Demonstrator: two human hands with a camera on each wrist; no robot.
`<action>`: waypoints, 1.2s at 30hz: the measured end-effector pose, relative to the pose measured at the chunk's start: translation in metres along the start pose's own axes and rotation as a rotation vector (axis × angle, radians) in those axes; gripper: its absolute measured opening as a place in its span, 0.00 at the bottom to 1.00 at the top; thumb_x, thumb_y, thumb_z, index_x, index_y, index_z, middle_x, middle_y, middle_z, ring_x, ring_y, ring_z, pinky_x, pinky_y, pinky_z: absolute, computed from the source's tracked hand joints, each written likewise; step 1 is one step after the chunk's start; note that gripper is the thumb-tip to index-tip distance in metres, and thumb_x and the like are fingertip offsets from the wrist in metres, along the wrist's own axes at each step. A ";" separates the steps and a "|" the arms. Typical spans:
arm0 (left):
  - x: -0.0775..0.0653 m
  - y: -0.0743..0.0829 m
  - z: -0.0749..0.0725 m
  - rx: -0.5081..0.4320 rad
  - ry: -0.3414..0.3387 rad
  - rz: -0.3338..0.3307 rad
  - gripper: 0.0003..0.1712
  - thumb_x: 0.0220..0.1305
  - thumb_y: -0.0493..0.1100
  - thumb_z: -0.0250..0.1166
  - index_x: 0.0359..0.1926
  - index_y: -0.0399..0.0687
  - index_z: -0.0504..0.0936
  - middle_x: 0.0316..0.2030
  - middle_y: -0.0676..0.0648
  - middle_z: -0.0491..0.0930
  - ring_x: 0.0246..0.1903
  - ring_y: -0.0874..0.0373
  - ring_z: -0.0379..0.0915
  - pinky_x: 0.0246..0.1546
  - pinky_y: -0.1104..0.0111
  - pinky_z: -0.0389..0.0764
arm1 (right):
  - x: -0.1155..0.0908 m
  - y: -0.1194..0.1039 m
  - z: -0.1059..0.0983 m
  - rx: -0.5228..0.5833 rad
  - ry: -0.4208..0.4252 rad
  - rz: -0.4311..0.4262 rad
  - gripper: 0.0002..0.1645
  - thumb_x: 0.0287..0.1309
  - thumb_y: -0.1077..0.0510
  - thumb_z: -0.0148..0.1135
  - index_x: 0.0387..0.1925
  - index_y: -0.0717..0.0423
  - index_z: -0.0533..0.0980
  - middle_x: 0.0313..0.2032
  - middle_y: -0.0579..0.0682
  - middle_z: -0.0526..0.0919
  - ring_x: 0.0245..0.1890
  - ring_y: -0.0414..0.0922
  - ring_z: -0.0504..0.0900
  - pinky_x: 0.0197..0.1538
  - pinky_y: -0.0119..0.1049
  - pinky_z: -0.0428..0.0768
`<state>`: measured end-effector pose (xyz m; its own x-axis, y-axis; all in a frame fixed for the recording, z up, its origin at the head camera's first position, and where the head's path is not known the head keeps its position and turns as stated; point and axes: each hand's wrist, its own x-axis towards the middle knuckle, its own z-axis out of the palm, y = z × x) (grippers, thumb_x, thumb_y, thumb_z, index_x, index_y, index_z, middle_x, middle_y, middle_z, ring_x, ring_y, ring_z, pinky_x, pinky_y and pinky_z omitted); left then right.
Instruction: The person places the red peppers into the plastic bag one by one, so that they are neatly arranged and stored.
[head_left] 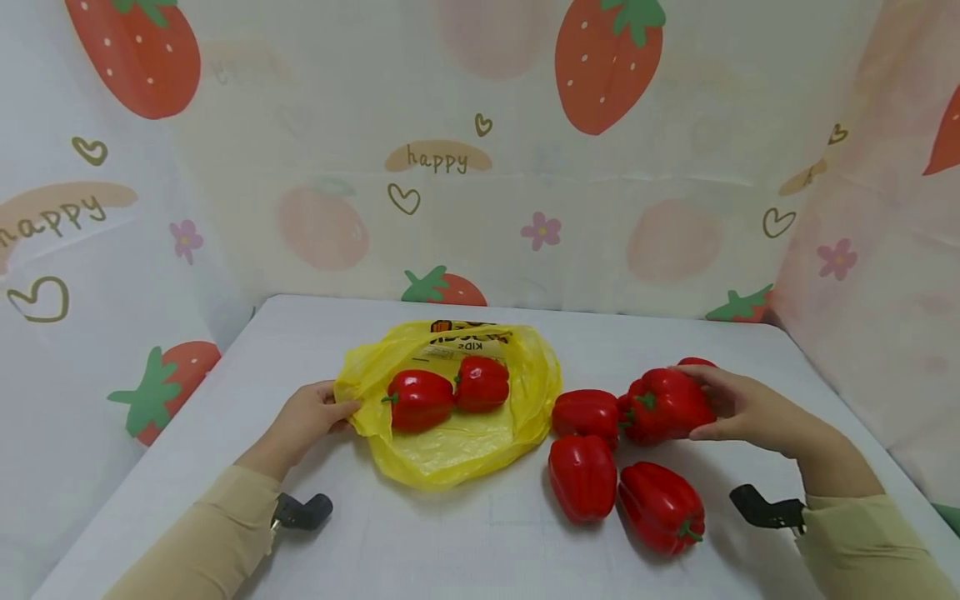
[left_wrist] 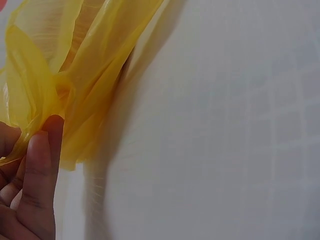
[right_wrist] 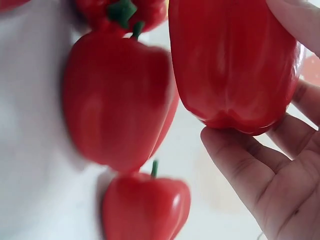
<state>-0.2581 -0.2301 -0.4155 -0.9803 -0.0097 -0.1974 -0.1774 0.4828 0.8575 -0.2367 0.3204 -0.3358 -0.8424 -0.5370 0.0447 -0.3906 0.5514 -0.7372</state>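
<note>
My left hand (head_left: 306, 417) pinches the left edge of a yellow plastic bag (head_left: 442, 477), whose mouth spreads wide on the table. The left wrist view shows the fingers gathering the thin bag film (left_wrist: 82, 115). Inside lie two red bell peppers with green stems, a left one (head_left: 422, 401) and a right one (head_left: 482, 384). To the bag's right, my right hand (head_left: 757, 417) grips another red bell pepper (right_wrist: 232, 60) between thumb and fingers, raised above the table. Its stem points toward the bag.
Several loose red bell peppers lie right of the bag: one beside its rim (head_left: 587, 414), one in front (head_left: 582, 479), one nearer right (head_left: 662, 507). Another pepper (head_left: 697, 362) is mostly hidden behind the held one. A strawberry-print cloth (head_left: 450, 242) hangs behind the white table (head_left: 480, 550).
</note>
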 end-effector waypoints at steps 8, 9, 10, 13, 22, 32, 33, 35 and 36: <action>0.000 -0.001 -0.002 -0.013 0.003 -0.010 0.23 0.60 0.47 0.62 0.52 0.36 0.73 0.38 0.44 0.78 0.30 0.57 0.74 0.36 0.71 0.80 | 0.029 -0.014 0.003 0.008 -0.052 -0.021 0.41 0.47 0.56 0.69 0.62 0.48 0.62 0.53 0.54 0.72 0.50 0.51 0.73 0.41 0.34 0.80; 0.000 -0.001 -0.001 -0.015 0.002 -0.010 0.24 0.60 0.47 0.62 0.52 0.36 0.73 0.38 0.44 0.78 0.30 0.57 0.74 0.36 0.71 0.80 | 0.033 -0.016 0.004 0.005 -0.053 -0.021 0.40 0.47 0.56 0.69 0.62 0.47 0.62 0.53 0.54 0.72 0.51 0.53 0.73 0.42 0.34 0.80; 0.001 -0.001 -0.001 -0.018 0.001 -0.010 0.24 0.60 0.47 0.62 0.52 0.36 0.73 0.38 0.43 0.78 0.30 0.57 0.74 0.36 0.71 0.80 | 0.036 -0.018 0.004 0.000 -0.054 -0.021 0.41 0.46 0.56 0.69 0.62 0.46 0.62 0.53 0.53 0.72 0.51 0.54 0.72 0.42 0.34 0.80; 0.001 -0.001 -0.001 -0.020 0.000 -0.006 0.25 0.60 0.47 0.62 0.53 0.36 0.73 0.38 0.43 0.78 0.30 0.57 0.74 0.36 0.71 0.80 | 0.047 -0.026 0.006 -0.021 -0.065 -0.019 0.41 0.46 0.56 0.70 0.62 0.45 0.62 0.52 0.52 0.72 0.51 0.54 0.73 0.42 0.35 0.80; 0.002 0.000 0.001 -0.030 0.003 -0.015 0.24 0.60 0.47 0.62 0.53 0.36 0.73 0.38 0.44 0.78 0.30 0.57 0.74 0.36 0.71 0.80 | 0.079 -0.052 0.018 -0.014 -0.095 0.076 0.41 0.44 0.50 0.71 0.60 0.34 0.63 0.53 0.48 0.72 0.51 0.52 0.73 0.45 0.41 0.79; 0.003 -0.002 0.001 -0.016 0.002 -0.014 0.25 0.60 0.48 0.62 0.53 0.36 0.73 0.38 0.44 0.78 0.30 0.57 0.73 0.36 0.71 0.80 | 0.115 -0.074 0.039 0.023 -0.144 0.078 0.44 0.38 0.51 0.74 0.60 0.34 0.64 0.52 0.46 0.72 0.53 0.50 0.69 0.44 0.41 0.80; 0.003 -0.002 0.001 -0.016 0.002 -0.016 0.25 0.60 0.48 0.62 0.53 0.36 0.73 0.37 0.44 0.78 0.30 0.57 0.73 0.35 0.71 0.79 | 0.118 -0.076 0.041 0.018 -0.152 0.071 0.45 0.38 0.52 0.75 0.60 0.34 0.64 0.52 0.46 0.72 0.53 0.50 0.70 0.44 0.41 0.80; 0.003 -0.001 0.001 -0.018 0.001 -0.014 0.24 0.60 0.47 0.62 0.52 0.35 0.73 0.37 0.44 0.78 0.30 0.57 0.73 0.35 0.72 0.79 | 0.126 -0.079 0.046 0.007 -0.172 0.049 0.45 0.38 0.52 0.75 0.60 0.36 0.64 0.52 0.46 0.72 0.53 0.49 0.70 0.44 0.40 0.80; 0.003 0.000 0.001 -0.020 0.000 -0.012 0.24 0.60 0.47 0.62 0.52 0.35 0.73 0.37 0.44 0.78 0.29 0.57 0.73 0.35 0.72 0.79 | 0.129 -0.081 0.048 -0.003 -0.179 0.042 0.46 0.37 0.51 0.75 0.60 0.36 0.64 0.52 0.46 0.72 0.53 0.49 0.70 0.45 0.40 0.79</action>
<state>-0.2605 -0.2292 -0.4171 -0.9781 -0.0153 -0.2075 -0.1907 0.4649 0.8646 -0.2962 0.1756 -0.3026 -0.7788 -0.6182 -0.1067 -0.3580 0.5776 -0.7337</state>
